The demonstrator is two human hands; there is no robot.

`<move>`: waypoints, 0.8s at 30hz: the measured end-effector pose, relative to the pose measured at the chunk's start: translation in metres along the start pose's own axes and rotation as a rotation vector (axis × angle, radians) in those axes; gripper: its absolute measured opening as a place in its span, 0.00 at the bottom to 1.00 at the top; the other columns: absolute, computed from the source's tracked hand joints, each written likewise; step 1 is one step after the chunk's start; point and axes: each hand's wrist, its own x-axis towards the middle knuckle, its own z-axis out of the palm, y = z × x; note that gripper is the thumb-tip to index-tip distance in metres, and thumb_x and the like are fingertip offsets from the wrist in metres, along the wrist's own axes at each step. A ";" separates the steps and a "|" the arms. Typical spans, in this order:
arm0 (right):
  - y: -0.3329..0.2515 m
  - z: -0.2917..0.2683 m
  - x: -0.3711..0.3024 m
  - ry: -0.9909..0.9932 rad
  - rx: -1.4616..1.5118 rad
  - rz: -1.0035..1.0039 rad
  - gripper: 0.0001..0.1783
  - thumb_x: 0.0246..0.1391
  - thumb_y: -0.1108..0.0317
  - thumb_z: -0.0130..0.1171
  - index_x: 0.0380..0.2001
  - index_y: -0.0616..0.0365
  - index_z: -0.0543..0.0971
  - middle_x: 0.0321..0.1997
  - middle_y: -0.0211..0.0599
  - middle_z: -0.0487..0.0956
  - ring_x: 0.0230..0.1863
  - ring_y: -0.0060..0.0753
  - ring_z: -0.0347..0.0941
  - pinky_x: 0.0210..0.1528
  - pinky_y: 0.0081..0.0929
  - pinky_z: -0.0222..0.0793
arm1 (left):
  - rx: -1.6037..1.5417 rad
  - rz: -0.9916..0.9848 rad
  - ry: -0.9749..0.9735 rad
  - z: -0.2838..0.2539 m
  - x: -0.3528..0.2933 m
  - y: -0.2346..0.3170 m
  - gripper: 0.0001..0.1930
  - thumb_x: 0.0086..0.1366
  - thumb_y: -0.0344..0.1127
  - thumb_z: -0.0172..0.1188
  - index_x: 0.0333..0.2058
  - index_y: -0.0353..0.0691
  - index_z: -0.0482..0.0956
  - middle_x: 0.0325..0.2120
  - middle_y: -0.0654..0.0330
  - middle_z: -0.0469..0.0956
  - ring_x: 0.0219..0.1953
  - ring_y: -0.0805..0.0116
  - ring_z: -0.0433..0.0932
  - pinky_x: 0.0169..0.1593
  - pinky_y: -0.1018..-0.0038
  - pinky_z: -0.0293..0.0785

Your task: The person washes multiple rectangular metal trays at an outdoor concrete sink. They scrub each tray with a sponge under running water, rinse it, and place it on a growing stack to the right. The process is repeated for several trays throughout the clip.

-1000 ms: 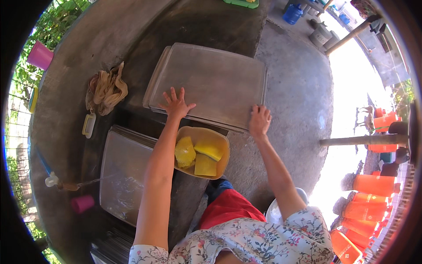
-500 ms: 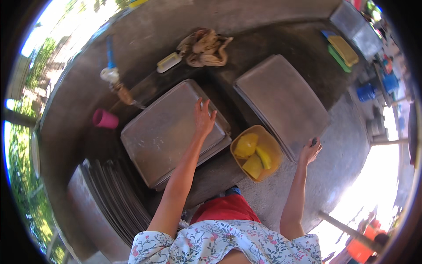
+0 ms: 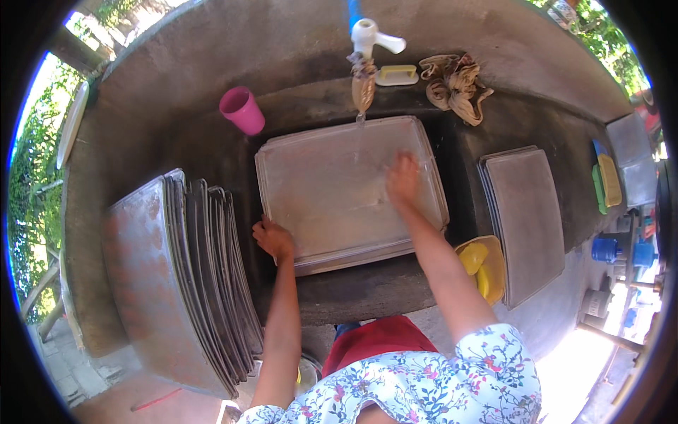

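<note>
A stack of flat metal trays (image 3: 332,184) lies in the dark basin in front of me, with water from the tap running onto its far edge. My left hand (image 3: 274,239) grips the near left edge of the trays, fingers curled at the rim. On the right part of the top tray rests my right hand (image 3: 404,180), blurred by motion; whatever may be under its palm is hidden. Just above the stack hangs the white tap (image 3: 367,39), a brownish wrapping (image 3: 363,79) tied around its spout.
Upright metal trays (image 3: 162,283) stand packed at the left. Beyond the basin are a pink cup (image 3: 242,111), a yellow-handled brush (image 3: 397,75) and a crumpled cloth (image 3: 457,88). At right sit a tub (image 3: 498,272) with yellow pieces and another tray stack (image 3: 526,219).
My view has swung toward the left. My right hand, earlier holding something dark by the right stack, is now on the basin trays; my left hand has moved from their top to the left edge.
</note>
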 end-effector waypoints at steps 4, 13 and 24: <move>-0.069 0.026 -0.030 -0.194 -0.072 -0.471 0.23 0.55 0.62 0.49 0.54 0.57 0.68 0.56 0.43 0.67 0.62 0.52 0.56 0.63 0.50 0.50 | -0.009 -0.013 0.064 0.011 -0.010 0.009 0.21 0.60 0.34 0.54 0.53 0.41 0.67 0.42 0.54 0.66 0.47 0.54 0.65 0.48 0.59 0.64; 0.027 -0.044 0.081 -0.213 -0.223 0.006 0.20 0.57 0.68 0.42 0.53 0.59 0.69 0.57 0.47 0.66 0.60 0.54 0.58 0.63 0.48 0.51 | -0.031 0.132 0.040 0.009 -0.017 0.020 0.23 0.61 0.34 0.53 0.55 0.36 0.64 0.42 0.51 0.67 0.47 0.54 0.65 0.47 0.61 0.63; 0.036 -0.020 0.130 -0.150 0.098 0.075 0.18 0.57 0.66 0.39 0.47 0.62 0.71 0.51 0.50 0.70 0.56 0.47 0.63 0.59 0.41 0.57 | -0.023 0.089 -0.025 0.008 -0.014 0.021 0.23 0.62 0.33 0.51 0.56 0.35 0.63 0.42 0.51 0.66 0.47 0.53 0.65 0.48 0.61 0.63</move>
